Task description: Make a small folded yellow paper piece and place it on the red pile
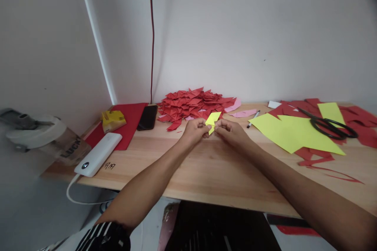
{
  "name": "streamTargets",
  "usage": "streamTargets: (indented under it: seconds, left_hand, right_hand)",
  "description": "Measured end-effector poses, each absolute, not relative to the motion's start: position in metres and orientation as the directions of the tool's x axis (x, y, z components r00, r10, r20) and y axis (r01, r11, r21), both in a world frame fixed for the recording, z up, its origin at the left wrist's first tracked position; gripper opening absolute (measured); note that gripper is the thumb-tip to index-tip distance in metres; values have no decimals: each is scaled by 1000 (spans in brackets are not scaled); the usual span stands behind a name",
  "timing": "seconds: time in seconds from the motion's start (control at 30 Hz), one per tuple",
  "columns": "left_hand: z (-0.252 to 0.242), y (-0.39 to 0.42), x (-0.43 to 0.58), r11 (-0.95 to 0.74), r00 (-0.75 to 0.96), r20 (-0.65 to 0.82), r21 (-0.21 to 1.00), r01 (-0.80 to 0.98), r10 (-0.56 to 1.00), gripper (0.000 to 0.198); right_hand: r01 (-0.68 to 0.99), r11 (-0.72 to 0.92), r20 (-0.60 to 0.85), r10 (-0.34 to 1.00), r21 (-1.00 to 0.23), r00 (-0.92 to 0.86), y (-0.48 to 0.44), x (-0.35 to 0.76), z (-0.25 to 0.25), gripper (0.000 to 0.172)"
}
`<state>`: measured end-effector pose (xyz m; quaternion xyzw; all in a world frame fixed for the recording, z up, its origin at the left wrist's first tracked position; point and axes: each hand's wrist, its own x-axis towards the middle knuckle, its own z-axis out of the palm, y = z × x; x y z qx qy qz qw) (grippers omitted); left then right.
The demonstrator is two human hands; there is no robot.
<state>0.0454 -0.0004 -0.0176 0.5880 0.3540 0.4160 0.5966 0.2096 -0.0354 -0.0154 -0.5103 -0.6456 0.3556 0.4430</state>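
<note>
A small folded piece of yellow paper is held between both hands above the wooden table. My left hand pinches its left side, fingers curled in. On its right side, my right hand grips the paper between thumb and fingers. The paper's upper part slants up to the right, and a small pointed part shows below the fingers. Just behind the hands lies a heap of folded red paper pieces, with pink paper beside it.
Right: yellow sheet, black scissors, red scraps and a marker. Left: black phone, red paper, yellow packet, white power bank with a cable, and a clear lidded cup.
</note>
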Motion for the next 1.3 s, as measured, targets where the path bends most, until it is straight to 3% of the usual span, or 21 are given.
streamTargets:
  seconds: [0.13,0.4,0.73,0.9,1.3]
  left_hand:
    - [-16,-1,44,30,381,28,989,-145,924,22]
    - [-10,0,40,276,461,-140,931,-241,876,16]
    - [-7,-2,40,327,498,-158,905,-272,853,14]
    - [-7,-4,41,246,492,-93,935,-255,865,15]
    - [-5,-1,45,-69,457,97,995,-78,884,4]
  right_hand:
    - [332,229,207,973,-915,-101,-36,210,-15,18]
    - [103,376,358,920,-921,-159,-27,211,-29,20]
    - [408,507,489,858,-759,-157,-36,212,-20,10]
    - [428,504,503,855,-750,-124,-35,212,-19,9]
    - [305,400,402,914,-864,-61,-32,211,-20,9]
